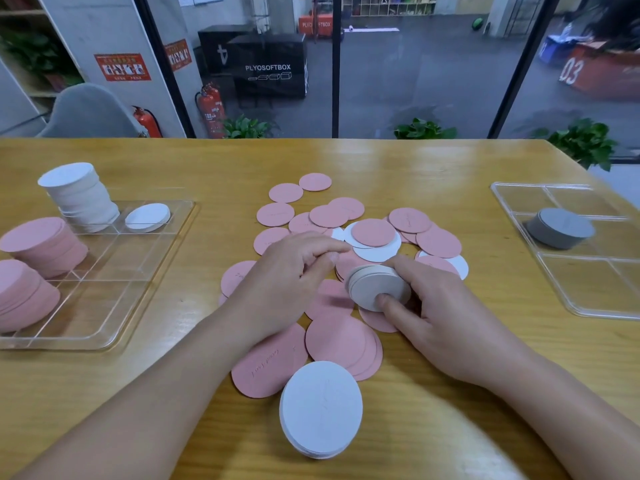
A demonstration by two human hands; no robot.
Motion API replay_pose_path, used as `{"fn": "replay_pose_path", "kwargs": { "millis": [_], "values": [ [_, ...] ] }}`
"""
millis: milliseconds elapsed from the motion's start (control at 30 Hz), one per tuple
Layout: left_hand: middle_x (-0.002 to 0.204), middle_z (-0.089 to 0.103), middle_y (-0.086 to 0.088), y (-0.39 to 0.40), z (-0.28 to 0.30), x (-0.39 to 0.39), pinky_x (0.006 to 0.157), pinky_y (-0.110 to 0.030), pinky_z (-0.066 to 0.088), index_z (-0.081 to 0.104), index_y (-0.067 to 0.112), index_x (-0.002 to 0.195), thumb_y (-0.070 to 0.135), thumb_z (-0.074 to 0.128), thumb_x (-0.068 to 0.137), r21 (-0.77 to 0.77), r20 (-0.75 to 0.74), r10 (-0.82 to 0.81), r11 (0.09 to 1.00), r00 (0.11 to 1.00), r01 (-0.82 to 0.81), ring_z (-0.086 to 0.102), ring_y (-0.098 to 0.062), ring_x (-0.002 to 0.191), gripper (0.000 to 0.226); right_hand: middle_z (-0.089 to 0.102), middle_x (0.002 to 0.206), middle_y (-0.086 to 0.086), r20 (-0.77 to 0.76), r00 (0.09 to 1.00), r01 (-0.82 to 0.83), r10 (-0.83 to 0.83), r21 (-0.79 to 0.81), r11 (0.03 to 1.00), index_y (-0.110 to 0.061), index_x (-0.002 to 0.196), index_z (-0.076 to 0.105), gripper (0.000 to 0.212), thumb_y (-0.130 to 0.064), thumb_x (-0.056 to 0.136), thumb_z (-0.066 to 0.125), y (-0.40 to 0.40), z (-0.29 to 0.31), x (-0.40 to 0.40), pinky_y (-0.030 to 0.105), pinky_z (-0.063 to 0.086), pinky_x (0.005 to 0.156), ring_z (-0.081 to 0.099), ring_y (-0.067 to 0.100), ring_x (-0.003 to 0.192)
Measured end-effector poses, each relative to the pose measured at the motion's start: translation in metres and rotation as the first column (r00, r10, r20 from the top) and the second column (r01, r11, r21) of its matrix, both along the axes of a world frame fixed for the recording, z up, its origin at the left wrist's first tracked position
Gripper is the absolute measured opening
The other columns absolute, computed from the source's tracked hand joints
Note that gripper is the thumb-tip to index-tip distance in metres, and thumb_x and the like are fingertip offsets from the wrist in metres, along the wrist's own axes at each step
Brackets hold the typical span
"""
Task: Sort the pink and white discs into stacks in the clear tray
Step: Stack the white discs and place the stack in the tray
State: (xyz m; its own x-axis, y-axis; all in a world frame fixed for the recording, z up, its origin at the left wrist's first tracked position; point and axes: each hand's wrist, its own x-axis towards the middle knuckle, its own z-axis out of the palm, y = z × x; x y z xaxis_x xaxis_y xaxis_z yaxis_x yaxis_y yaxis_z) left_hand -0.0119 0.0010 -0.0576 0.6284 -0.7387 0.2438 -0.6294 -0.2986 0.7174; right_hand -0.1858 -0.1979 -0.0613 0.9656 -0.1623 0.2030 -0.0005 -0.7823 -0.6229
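Note:
Loose pink discs (329,215) and a few white discs (375,252) lie scattered mid-table. My right hand (436,306) grips a small stack of white discs (379,285), tilted above the pile. My left hand (291,278) hovers over the pile with fingers curled, fingertips near that stack; I cannot see anything in it. A short white stack (320,408) sits near the front edge. The clear tray (114,271) at left holds a tall white stack (79,197), a low white stack (148,217) and two pink stacks (45,242), (24,294).
A second clear tray (588,296) at the right holds a grey disc stack (561,228). The wooden table (138,393) ends at a glass wall behind; plants stand beyond it. A grey chair is at far left.

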Motion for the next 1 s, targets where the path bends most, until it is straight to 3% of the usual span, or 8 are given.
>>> {"fn": "replay_pose_path", "kwargs": {
  "millis": [200, 367, 500, 633, 700, 800, 900, 1000],
  "values": [
    [0.100, 0.069, 0.019, 0.001, -0.001, 0.003, 0.102, -0.034, 0.046, 0.072, 0.037, 0.116, 0.025, 0.057, 0.111, 0.225, 0.160, -0.068, 0.974, 0.985, 0.031, 0.046, -0.010, 0.122, 0.020, 0.060, 0.082, -0.003, -0.002, 1.000, 0.003, -0.003, 0.004, 1.000, -0.023, 0.099, 0.054, 0.014, -0.033, 0.105, 0.061, 0.000, 0.001, 0.001, 0.055, 0.051, 0.066, 0.054, 0.020, 0.075],
    [0.096, 0.075, 0.027, 0.006, 0.002, 0.001, 0.079, -0.018, 0.049, 0.085, 0.034, 0.109, 0.020, 0.072, 0.104, 0.060, 0.031, -0.016, 0.998, 0.999, 0.014, 0.067, -0.003, 0.098, 0.020, 0.060, 0.081, -0.005, 0.003, 1.000, 0.003, -0.003, 0.001, 1.000, -0.026, 0.098, 0.054, 0.014, -0.034, 0.106, 0.062, 0.000, 0.001, 0.000, 0.054, 0.051, 0.065, 0.055, 0.020, 0.075],
    [0.107, 0.074, 0.020, 0.007, 0.000, 0.004, 0.079, -0.010, 0.044, 0.083, 0.037, 0.114, 0.020, 0.073, 0.105, -0.017, -0.011, 0.104, 0.994, 0.995, -0.104, 0.067, 0.005, 0.092, 0.021, 0.061, 0.082, -0.005, 0.004, 1.000, -0.008, 0.008, 0.004, 1.000, -0.025, 0.101, 0.055, 0.012, -0.035, 0.106, 0.061, -0.001, 0.000, 0.001, 0.055, 0.052, 0.066, 0.055, 0.020, 0.075],
    [0.093, 0.069, 0.006, 0.008, -0.008, 0.015, 0.093, -0.039, 0.053, 0.079, 0.023, 0.111, 0.024, 0.072, 0.104, 0.107, 0.154, 0.102, 0.987, 0.983, -0.120, 0.057, -0.013, 0.110, 0.010, 0.062, 0.083, -0.005, 0.010, 1.000, -0.010, 0.010, 0.009, 1.000, -0.024, 0.101, 0.056, 0.012, -0.034, 0.106, 0.062, -0.001, 0.000, 0.000, 0.055, 0.051, 0.066, 0.055, 0.020, 0.076],
    [0.094, 0.068, 0.009, 0.007, -0.012, 0.016, 0.098, -0.044, 0.052, 0.076, 0.022, 0.113, 0.032, 0.074, 0.102, 0.151, 0.185, 0.082, 0.982, 0.979, -0.111, 0.053, -0.016, 0.115, 0.014, 0.061, 0.082, -0.006, 0.010, 1.000, -0.013, 0.013, 0.011, 1.000, -0.025, 0.100, 0.055, 0.012, -0.033, 0.106, 0.062, -0.001, 0.000, 0.000, 0.054, 0.051, 0.066, 0.055, 0.020, 0.076],
    [0.120, 0.069, 0.019, 0.001, -0.011, 0.016, 0.108, -0.036, 0.044, 0.075, 0.030, 0.129, 0.044, 0.077, 0.099, 0.147, 0.210, 0.101, 0.980, 0.972, -0.134, 0.050, -0.015, 0.126, 0.033, 0.061, 0.082, -0.006, 0.006, 1.000, -0.009, 0.009, 0.000, 1.000, -0.024, 0.100, 0.055, 0.013, -0.034, 0.106, 0.062, 0.000, 0.001, 0.000, 0.054, 0.051, 0.066, 0.055, 0.020, 0.076],
    [0.109, 0.066, 0.018, -0.001, -0.011, 0.019, 0.100, -0.034, 0.044, 0.077, 0.033, 0.108, 0.047, 0.076, 0.098, 0.130, 0.227, 0.125, 0.979, 0.966, -0.157, 0.051, -0.014, 0.113, 0.018, 0.063, 0.084, -0.006, -0.001, 1.000, -0.009, 0.009, 0.006, 1.000, -0.025, 0.103, 0.057, 0.010, -0.034, 0.105, 0.061, 0.000, 0.001, 0.000, 0.055, 0.052, 0.067, 0.056, 0.019, 0.076],
    [0.099, 0.064, 0.017, 0.000, -0.009, 0.019, 0.083, -0.017, 0.038, 0.072, 0.034, 0.095, 0.046, 0.078, 0.097, 0.099, 0.200, 0.206, 0.968, 0.958, -0.229, 0.051, -0.010, 0.105, 0.014, 0.064, 0.086, -0.004, -0.006, 1.000, -0.006, 0.006, 0.005, 1.000, -0.023, 0.106, 0.058, 0.013, -0.035, 0.105, 0.061, -0.001, 0.001, 0.000, 0.057, 0.052, 0.068, 0.056, 0.020, 0.077]
  ]
}}
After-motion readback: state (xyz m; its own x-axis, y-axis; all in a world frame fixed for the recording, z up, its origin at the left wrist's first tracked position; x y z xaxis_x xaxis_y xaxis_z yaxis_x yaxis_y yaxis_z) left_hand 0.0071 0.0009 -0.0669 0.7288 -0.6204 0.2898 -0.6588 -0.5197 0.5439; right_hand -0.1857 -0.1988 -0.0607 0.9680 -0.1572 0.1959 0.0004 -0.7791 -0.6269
